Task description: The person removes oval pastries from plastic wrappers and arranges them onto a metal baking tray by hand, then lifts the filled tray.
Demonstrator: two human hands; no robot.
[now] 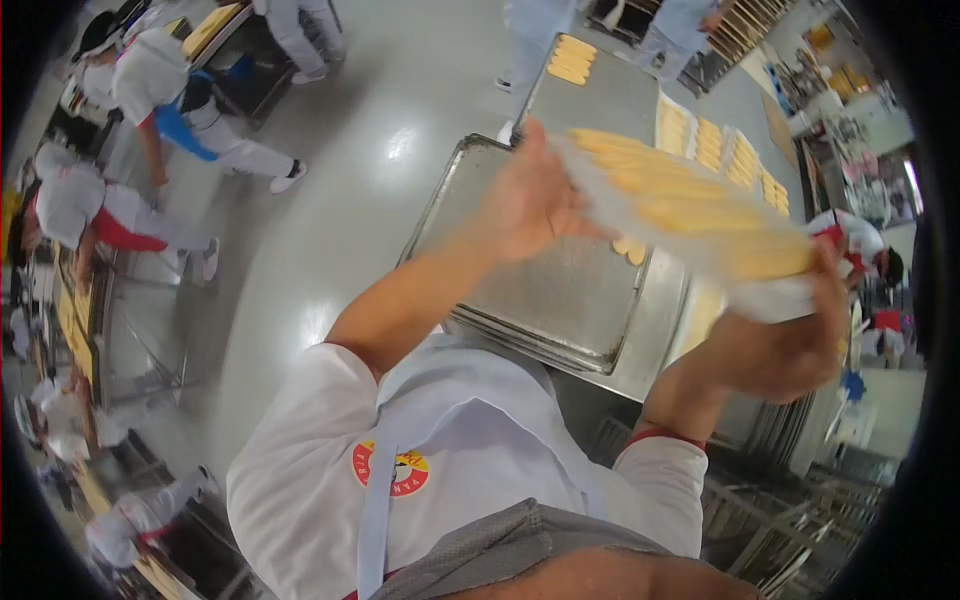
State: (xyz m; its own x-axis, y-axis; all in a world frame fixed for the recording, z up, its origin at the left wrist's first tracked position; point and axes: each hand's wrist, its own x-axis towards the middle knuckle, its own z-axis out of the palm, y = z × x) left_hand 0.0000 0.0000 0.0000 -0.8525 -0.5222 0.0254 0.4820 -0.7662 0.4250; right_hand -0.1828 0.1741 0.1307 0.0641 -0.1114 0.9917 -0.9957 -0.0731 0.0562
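Note:
Between my hands a whitish sheet [640, 235] is raised and tilted, blurred by motion, with rows of long yellow dough pieces [700, 200] on it. My left hand [535, 195] is at the sheet's left edge, its fingers closed on it. At the right end, my right hand [790, 345] grips the other edge, thumb side up. Below the sheet lies a metal baking tray [500, 270], on top of other trays. A few small yellow pieces [630, 250] show at its right side, partly hidden by the sheet.
Beyond is a metal work surface [610, 110] with yellow dough pieces [571, 60] and more rows on white sheets [708, 145]. Several co-workers stand at tables on the left, one person [165, 90] leaning. A rack [750, 35] stands at the top right.

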